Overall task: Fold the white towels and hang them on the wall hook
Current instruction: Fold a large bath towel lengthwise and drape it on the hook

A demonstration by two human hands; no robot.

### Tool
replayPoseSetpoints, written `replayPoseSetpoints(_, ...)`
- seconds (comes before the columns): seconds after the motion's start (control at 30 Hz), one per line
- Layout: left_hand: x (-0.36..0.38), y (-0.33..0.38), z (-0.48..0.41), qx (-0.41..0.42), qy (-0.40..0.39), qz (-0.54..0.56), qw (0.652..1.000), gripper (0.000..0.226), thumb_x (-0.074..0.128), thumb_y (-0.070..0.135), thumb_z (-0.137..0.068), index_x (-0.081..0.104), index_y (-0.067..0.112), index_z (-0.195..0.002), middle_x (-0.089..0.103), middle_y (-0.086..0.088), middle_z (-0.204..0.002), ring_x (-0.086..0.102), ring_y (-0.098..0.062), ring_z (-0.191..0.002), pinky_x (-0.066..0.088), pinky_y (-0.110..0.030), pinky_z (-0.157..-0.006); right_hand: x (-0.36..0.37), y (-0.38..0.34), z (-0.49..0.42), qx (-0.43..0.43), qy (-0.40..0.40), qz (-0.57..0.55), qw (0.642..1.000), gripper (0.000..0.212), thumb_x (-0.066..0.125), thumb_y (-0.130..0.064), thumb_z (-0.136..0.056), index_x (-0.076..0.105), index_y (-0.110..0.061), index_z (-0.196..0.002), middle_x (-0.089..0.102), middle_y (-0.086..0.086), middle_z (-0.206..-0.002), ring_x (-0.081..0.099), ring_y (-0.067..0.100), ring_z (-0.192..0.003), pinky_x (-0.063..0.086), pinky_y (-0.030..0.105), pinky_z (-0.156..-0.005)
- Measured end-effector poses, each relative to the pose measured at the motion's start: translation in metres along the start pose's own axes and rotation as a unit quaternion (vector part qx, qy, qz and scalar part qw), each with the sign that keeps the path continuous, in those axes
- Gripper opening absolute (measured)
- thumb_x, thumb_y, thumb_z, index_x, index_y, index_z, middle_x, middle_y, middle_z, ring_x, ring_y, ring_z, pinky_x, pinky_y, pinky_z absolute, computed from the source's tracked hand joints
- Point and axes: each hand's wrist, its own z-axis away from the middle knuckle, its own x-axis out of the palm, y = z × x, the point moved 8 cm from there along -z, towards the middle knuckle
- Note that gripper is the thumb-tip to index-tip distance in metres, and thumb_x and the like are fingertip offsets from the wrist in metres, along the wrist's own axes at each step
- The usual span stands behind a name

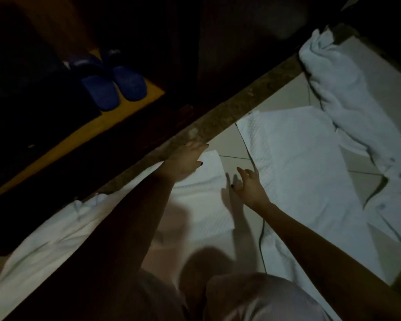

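Dim light, view from the head camera looking down at a tiled floor [233, 150] strewn with white cloth.

Left hand [185, 162]: released, fingers spread flat, palm down, resting on the far corner of a folded white towel [204, 195]. Dark nail polish visible. The fingertips reach the edge of a brown stone threshold [229, 115] that runs diagonally just beyond the hand.

Right hand [250, 184]: released, fingers loosely curled and parted, grasping nothing. It hovers or rests at the towel's right edge; contact cannot be told, though its shadow falls on the towel directly beneath and toward the person.

The folded towel lies flat on the floor between and under the two hands, its textured weave showing nearer the person.

Right of the right hand, just beside it: a second white towel [296, 158], spread flat, waffle-textured, one corner pointing toward the threshold. Farther right: a rumpled white towel [338, 79] bunched in a long roll, its far end against the threshold. A white garment with buttons [389, 188] lies beyond the flat towel, well apart from the hands.

Left of the left forearm, a loose white sheet [44, 246] trails along the threshold.

Beyond the threshold, well apart from the left hand: a pair of blue slippers [112, 82] side by side on a yellow-edged mat [116, 117].

The person's knees [241, 297] in pale shorts at the bottom.
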Motion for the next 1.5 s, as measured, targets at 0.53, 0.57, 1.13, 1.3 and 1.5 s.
replayPoseSetpoints(0.53, 0.079, -0.038, -0.064, -0.103, 0.027, 0.288, 0.952, 0.026, 0.073, 0.019, -0.081, 0.062, -0.001, -0.093, 0.057, -0.007, -0.083, 0.053, -0.011, -0.076, 0.043, -0.029, -0.072, 0.101, 0.034, -0.025, 0.065, 0.084, -0.252, 0.962, 0.017, 0.060, -0.025, -0.094, 0.051, -0.015, -0.083, 0.054, -0.005, -0.075, 0.052, 0.012, -0.067, 0.037, 0.020, -0.056)
replayPoseSetpoints(0.57, 0.071, -0.033, -0.057, -0.098, 0.016, 0.335, 0.937, 0.020, 0.072, 0.015, -0.082, 0.060, -0.001, -0.084, 0.052, -0.005, -0.075, 0.049, -0.006, -0.066, 0.040, -0.024, -0.065, 0.094, 0.031, -0.020, 0.065, 0.088, -0.268, 0.957, 0.025, 0.059, -0.024, -0.095, 0.047, -0.017, -0.074, 0.051, -0.005, -0.068, 0.048, 0.010, -0.061, 0.035, 0.021, -0.054)
replayPoseSetpoints(1.13, -0.390, 0.078, 0.189, -0.100, 0.168, 0.477, 0.857, 0.011, 0.059, 0.017, -0.094, 0.062, 0.019, -0.084, 0.061, 0.000, -0.082, 0.061, -0.007, -0.079, 0.048, -0.022, -0.072, -0.264, -0.218, 0.195, -0.136, 0.220, -0.224, 0.939, 0.019, 0.042, -0.015, -0.103, 0.048, -0.014, -0.086, 0.056, 0.004, -0.067, 0.053, 0.019, -0.056, 0.037, 0.036, -0.053)
replayPoseSetpoints(1.3, -0.537, 0.137, 0.282, -0.091, 0.244, 0.484, 0.836, 0.014, 0.060, 0.017, -0.093, 0.060, 0.020, -0.079, 0.060, 0.001, -0.078, 0.060, -0.009, -0.072, 0.048, -0.024, -0.063, -0.393, -0.296, 0.286, -0.203, 0.209, -0.179, 0.940, 0.028, 0.047, -0.029, -0.102, 0.046, -0.014, -0.078, 0.052, 0.002, -0.062, 0.051, 0.017, -0.055, 0.037, 0.036, -0.053)
replayPoseSetpoints(1.5, -0.712, 0.221, 0.363, -0.023, 0.308, 0.473, 0.825, 0.016, 0.060, 0.020, -0.093, 0.057, 0.022, -0.077, 0.055, 0.000, -0.076, 0.054, -0.017, -0.072, 0.042, -0.028, -0.061, -0.552, -0.371, 0.399, -0.279, 0.247, -0.118, 0.920, 0.042, 0.062, -0.040, -0.092, 0.038, -0.021, -0.063, 0.039, -0.007, -0.059, 0.040, 0.008, -0.053, 0.029, 0.029, -0.052)
